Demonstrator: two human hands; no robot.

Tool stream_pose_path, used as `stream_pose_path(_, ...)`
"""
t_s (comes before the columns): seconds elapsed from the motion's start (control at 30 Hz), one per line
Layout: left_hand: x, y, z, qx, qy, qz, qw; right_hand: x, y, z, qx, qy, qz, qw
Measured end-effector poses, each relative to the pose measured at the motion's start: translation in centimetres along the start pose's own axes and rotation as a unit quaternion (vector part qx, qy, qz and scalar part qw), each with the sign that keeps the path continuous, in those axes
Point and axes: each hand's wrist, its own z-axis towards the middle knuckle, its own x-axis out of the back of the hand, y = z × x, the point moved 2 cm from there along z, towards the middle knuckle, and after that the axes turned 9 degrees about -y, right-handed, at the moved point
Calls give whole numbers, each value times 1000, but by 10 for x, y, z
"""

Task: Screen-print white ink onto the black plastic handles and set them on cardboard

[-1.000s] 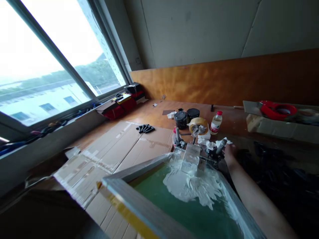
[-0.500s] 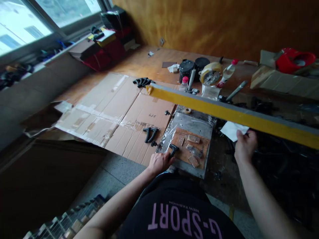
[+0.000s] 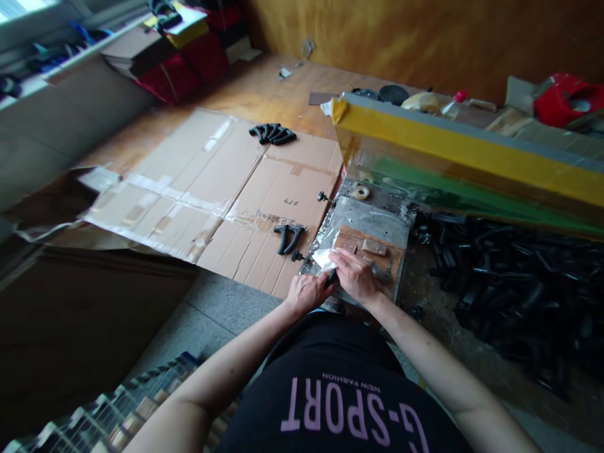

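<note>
My left hand (image 3: 306, 292) is closed around a black T-shaped handle (image 3: 331, 279), at the near left edge of a grey metal plate (image 3: 365, 217). My right hand (image 3: 355, 274) pinches a white cloth or tissue (image 3: 324, 258) and presses it over the top of that handle, hiding most of it. Under my right hand lies a brown board (image 3: 352, 236) with small blocks (image 3: 374, 247) on it. Just to the left, two similar black handles (image 3: 289, 239) rest on flattened cardboard (image 3: 236, 217).
A hinged-looking frame (image 3: 453, 145) with yellow tape and green mesh slants over the plate's far side. Many black handles (image 3: 500, 289) are heaped at the right. More black handles (image 3: 272, 133) lie at the cardboard's far edge. A tape roll (image 3: 361, 192) sits on the plate.
My right hand has brought the white cloth from the right over to the handle in my left hand. The yellow-edged frame appears higher, with its green mesh showing.
</note>
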Motion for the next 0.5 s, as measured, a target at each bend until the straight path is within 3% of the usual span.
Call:
stream_pose_path(0.2,-2,0,2,-8,-9,-10,1000,-14,3,-5,31,-63,-22,997)
stream_pose_path(0.5,-1,-3,2,13,-29,-56,998,5,14,-35,94,-93,-17,991)
